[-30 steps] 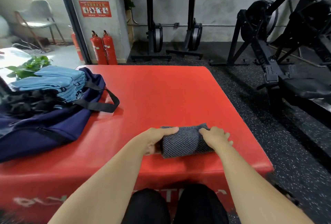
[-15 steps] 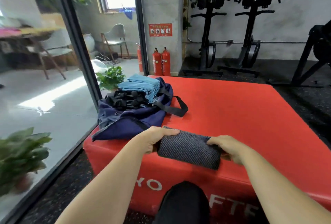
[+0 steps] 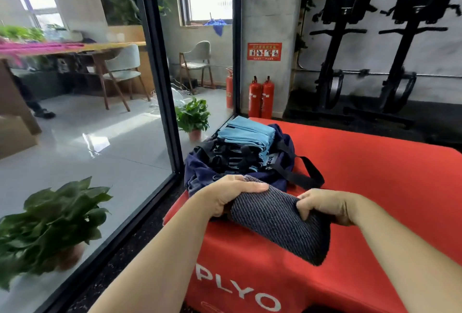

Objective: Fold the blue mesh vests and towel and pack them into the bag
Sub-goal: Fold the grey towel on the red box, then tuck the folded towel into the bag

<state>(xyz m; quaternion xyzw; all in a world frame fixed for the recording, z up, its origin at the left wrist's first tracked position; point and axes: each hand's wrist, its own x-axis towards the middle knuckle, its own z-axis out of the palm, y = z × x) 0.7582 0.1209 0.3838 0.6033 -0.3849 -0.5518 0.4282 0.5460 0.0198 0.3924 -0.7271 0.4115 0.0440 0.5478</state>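
Big plant (image 3: 50,225): I see it on the floor well left of the box (image 3: 375,175), behind the glass wall (image 3: 160,75).
Small plant (image 3: 193,116): potted, also behind the glass, just off the box's far left corner.
Bag (image 3: 200,170): navy and open, on the box's far left corner; its black strap (image 3: 307,170) loops out onto the red top.
Vests (image 3: 246,134): a folded blue stack sitting in the bag's mouth, with black webbing bunched in front.
Left hand (image 3: 230,194): over the box's near left corner, fingers curled over the towel's left end, gripping it.
Lettering (image 3: 235,290): white "PLYO" on the box's front face.
Sign (image 3: 264,51): red, on the pillar (image 3: 265,12) beyond the box; the writing is too small for me to read.
Extinguishers (image 3: 261,97): two red ones at the pillar's foot, just beyond the box's far edge.
Label (image 3: 271,160): a white patch under the stack; I can read only "QUE".
Towel (image 3: 277,222): dark grey, ribbed and rolled, held between both hands above the box's near left corner, right end lower.
Right hand (image 3: 327,205): fingers curled into the towel's right end, pinching the fabric.
Machines (image 3: 350,37): two black uprights against the wall beyond the box.
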